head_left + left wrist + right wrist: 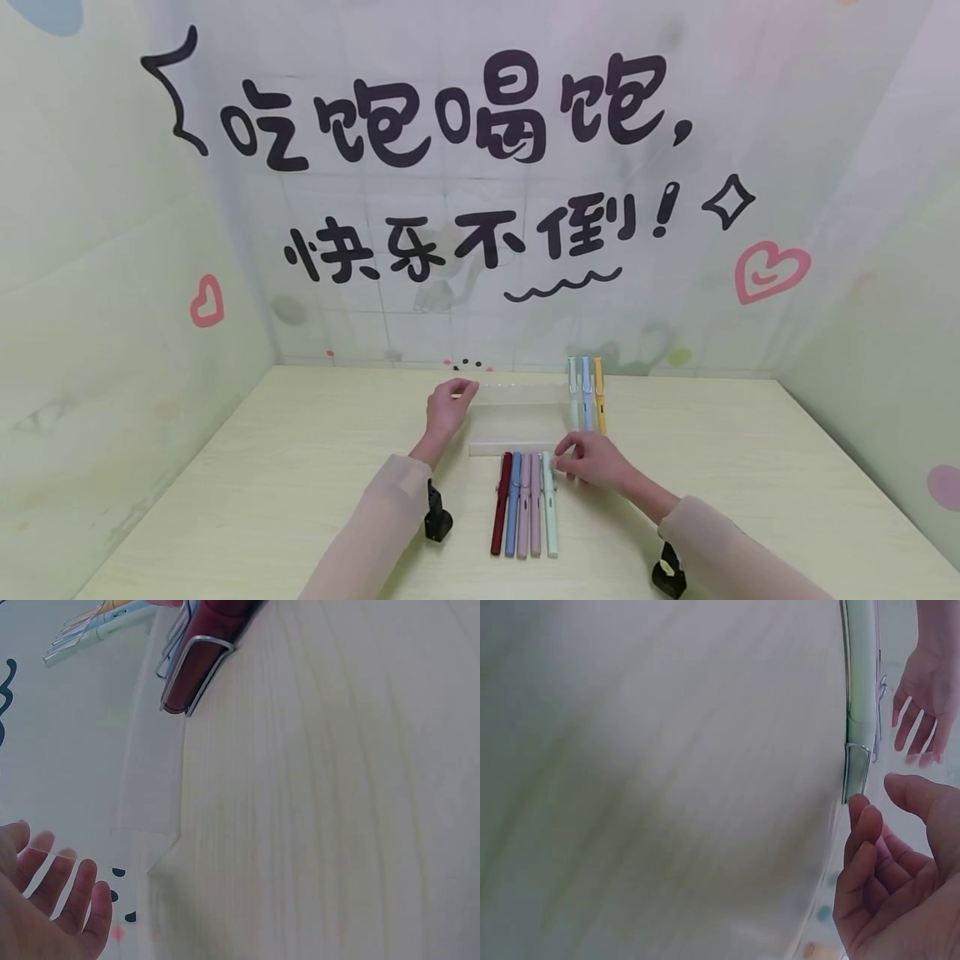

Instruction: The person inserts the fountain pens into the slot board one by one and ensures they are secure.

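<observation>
A clear plastic box (517,448) lies near the back of the table. At its far left corner is my left hand (448,410); in the left wrist view its fingers (67,900) are spread and nearly straight, two tips showing through the plastic. My right hand (592,458) is by the box's front right corner, next to the clip end of a light green pen (551,508). In the right wrist view, thumb and forefinger stand apart near that clip. Left of this pen lie a dark red pen (501,504), a blue pen (513,508) and two mauve pens (529,512).
At the box's right end are a pale green pen (573,379), a light blue pen (587,383) and a yellow pen (599,392), their tops reaching the back wall (420,325). Side walls enclose the wooden table (247,500). Each wrist bears a black camera (438,518).
</observation>
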Available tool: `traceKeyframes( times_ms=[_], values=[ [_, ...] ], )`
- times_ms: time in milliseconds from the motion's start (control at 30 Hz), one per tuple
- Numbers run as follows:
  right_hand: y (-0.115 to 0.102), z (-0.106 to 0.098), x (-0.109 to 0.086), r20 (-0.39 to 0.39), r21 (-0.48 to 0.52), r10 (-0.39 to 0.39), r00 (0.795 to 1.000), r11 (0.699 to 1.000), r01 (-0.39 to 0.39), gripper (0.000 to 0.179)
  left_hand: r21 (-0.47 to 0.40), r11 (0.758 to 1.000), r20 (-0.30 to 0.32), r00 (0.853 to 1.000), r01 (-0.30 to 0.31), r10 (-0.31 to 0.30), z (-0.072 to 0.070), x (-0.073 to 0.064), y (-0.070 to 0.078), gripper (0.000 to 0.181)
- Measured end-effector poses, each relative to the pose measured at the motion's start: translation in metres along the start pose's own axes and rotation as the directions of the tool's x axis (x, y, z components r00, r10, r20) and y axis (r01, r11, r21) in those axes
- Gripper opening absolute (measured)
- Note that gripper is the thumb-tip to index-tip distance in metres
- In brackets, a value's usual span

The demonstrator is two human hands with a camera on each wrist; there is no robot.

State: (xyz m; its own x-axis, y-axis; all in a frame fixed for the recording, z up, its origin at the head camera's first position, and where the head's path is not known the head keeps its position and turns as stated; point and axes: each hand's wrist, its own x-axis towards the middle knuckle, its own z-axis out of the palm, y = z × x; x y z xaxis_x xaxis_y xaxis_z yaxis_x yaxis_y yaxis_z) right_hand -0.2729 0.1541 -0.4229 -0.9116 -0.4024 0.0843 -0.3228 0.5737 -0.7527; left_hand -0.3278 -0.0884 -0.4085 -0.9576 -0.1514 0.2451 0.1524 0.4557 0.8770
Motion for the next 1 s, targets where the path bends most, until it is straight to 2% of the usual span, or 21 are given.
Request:
traceKeyframes(
  times_ms=[233,400,1000],
  values=[
    [-0.007,0.005,-0.004,-0.005,-0.118,0.059,0.998,0.991,-0.059,0.021,0.005,1.0,0.002,1.0,-0.009,0.009,0.0,-0.001,0.0,0.025],
    [-0.008,0.006,-0.004,-0.017,-0.158,0.075,0.997,0.984,-0.077,0.022,0.006,1.0,0.004,1.0,-0.007,0.007,0.0,-0.002,0.0,0.025],
    [-0.017,0.007,-0.003,-0.04,-0.271,0.034,0.999,0.962,-0.044,0.017,0.01,1.0,0.001,1.0,0.014,-0.014,0.001,0.001,-0.001,0.025]
  ],
)
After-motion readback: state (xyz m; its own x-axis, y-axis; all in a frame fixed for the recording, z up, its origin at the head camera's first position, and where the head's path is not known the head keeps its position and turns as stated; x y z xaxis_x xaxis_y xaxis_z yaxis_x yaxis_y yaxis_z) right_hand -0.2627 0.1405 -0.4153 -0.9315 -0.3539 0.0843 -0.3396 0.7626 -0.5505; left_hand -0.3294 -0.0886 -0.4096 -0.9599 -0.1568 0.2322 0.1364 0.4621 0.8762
